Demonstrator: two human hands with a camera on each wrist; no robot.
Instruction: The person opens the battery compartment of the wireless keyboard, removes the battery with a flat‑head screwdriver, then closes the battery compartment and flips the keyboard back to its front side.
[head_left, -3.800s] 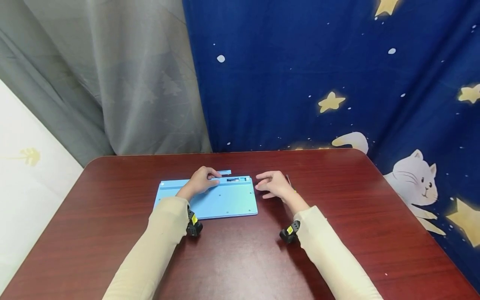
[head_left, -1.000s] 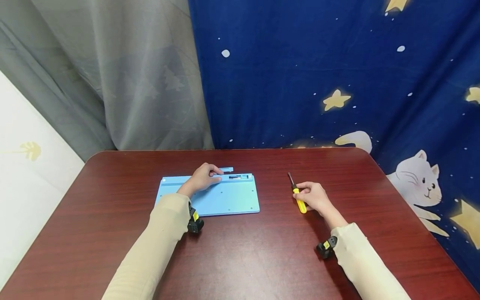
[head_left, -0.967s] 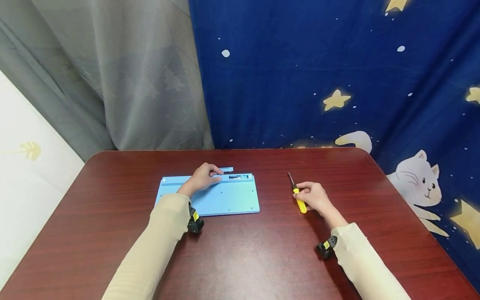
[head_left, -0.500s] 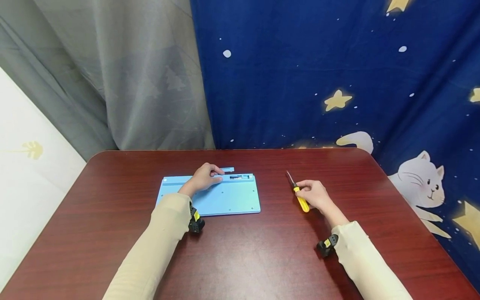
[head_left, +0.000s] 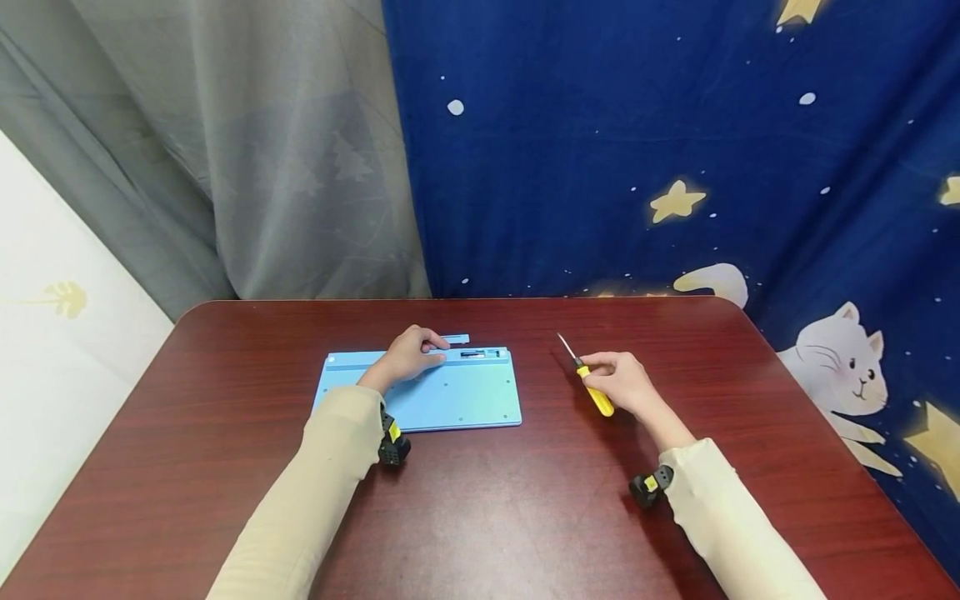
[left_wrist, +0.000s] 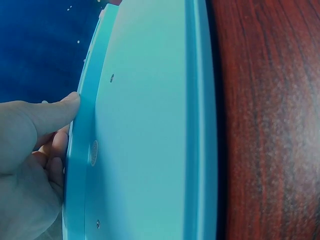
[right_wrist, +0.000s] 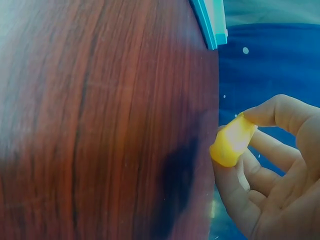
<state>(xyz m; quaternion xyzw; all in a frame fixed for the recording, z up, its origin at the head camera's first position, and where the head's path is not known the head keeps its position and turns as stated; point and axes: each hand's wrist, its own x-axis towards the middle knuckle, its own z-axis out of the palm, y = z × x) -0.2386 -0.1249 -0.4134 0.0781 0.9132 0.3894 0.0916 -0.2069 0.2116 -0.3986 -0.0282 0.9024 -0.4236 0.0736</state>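
A light blue keyboard (head_left: 450, 404) lies underside up on the table, its small battery compartment (head_left: 474, 355) uncovered near the far right corner. My left hand (head_left: 408, 354) grips its far edge; in the left wrist view the thumb (left_wrist: 57, 112) presses that edge with the other fingers curled beside it. Just behind the keyboard rests a narrow blue battery cover (head_left: 456, 339), partly hidden by my fingers. To the right, my right hand (head_left: 622, 379) pinches a screwdriver (head_left: 598, 398) by its yellow handle. The shaft points away and to the left, raised off the table.
The reddish-brown wooden table (head_left: 480, 517) has its far edge against a grey curtain (head_left: 307, 167) and a blue star-patterned curtain (head_left: 555, 167). A black wrist camera (head_left: 651, 486) sits under each cuff.
My right hand, empty beside the keyboard at first, has moved right and taken hold of the screwdriver. Lately it has lifted and swung the tip leftward. The left hand keeps its place.
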